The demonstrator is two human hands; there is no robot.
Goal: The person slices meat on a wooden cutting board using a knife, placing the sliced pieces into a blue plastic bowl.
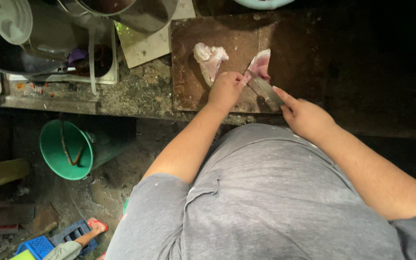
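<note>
green bucket (66,149) holds sticks; right hand (305,117) fingers grip knife (265,89), left hand (225,89) pinches meat (260,65).

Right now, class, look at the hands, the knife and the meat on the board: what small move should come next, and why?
Probably draw the knife a little further through the pink meat piece. The right hand holds the knife with its blade laid against that piece, and the left hand steadies the meat beside the blade. The cut looks unfinished; a second piece lies apart on the cutting board.
</note>
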